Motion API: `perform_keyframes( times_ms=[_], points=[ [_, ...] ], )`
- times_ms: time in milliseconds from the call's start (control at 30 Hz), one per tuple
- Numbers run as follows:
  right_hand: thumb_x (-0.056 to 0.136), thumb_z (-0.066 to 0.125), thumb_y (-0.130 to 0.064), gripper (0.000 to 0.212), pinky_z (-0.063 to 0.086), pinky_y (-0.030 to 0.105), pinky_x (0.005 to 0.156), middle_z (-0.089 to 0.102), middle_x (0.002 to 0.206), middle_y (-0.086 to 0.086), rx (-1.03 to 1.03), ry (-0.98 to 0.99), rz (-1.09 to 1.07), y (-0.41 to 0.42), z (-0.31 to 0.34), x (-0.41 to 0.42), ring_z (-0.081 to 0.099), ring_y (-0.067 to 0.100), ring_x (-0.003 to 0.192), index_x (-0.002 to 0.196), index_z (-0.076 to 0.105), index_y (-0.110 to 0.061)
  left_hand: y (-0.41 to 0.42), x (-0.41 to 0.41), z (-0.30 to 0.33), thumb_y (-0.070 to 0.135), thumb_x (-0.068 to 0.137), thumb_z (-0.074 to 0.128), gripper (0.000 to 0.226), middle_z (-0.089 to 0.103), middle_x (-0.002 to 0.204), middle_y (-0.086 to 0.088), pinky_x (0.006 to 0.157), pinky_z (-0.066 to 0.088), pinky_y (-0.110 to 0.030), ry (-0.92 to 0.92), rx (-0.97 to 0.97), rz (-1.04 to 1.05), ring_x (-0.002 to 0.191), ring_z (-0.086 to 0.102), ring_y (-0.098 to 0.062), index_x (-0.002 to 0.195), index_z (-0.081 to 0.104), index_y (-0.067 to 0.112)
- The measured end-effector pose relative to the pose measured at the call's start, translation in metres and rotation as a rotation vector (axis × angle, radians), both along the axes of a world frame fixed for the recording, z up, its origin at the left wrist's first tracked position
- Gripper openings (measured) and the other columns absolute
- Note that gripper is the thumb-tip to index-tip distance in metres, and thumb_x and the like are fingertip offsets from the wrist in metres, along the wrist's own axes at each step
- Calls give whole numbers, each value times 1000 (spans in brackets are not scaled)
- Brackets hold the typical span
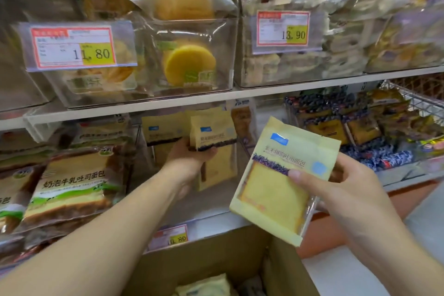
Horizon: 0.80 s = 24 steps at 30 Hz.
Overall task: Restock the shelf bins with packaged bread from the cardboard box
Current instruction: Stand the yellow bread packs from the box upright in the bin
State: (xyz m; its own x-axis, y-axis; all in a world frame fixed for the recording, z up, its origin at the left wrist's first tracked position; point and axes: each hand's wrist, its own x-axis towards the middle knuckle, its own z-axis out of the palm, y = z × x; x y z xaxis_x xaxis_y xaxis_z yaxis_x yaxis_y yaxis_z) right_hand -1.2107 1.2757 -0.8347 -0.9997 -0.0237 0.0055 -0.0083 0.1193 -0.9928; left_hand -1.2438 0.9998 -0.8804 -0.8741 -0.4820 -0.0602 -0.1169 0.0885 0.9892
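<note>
My left hand [189, 158] reaches into the clear bin [216, 202] on the lower shelf and grips a yellow bread pack [211, 130] from below, holding it upright among similar packs. My right hand [341, 190] holds a second yellow bread pack [276, 190] in front of the shelf, thumb on its face, tilted and above the box. The open cardboard box [216, 257] sits at the bottom of the view with another yellow pack [206, 287] showing inside.
Milk toast packs [72, 187] fill the lower shelf to the left. Dark blue packs [336, 122] and a wire basket [418, 98] are at the right. Clear bins with round cakes [187, 62] and price tags [74, 45] line the upper shelf.
</note>
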Motion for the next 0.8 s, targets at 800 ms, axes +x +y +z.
perform_keyframes(
  times_ms=[800],
  points=[
    [80, 91, -16, 33, 56, 27, 70, 80, 96, -17, 34, 89, 57, -9, -13, -7, 75, 0, 87, 107, 76, -28, -3, 17, -23, 27, 93, 72, 28, 71, 105, 2, 61, 47, -24, -123, -334, 185, 87, 65, -11, 119, 63, 23]
  ],
)
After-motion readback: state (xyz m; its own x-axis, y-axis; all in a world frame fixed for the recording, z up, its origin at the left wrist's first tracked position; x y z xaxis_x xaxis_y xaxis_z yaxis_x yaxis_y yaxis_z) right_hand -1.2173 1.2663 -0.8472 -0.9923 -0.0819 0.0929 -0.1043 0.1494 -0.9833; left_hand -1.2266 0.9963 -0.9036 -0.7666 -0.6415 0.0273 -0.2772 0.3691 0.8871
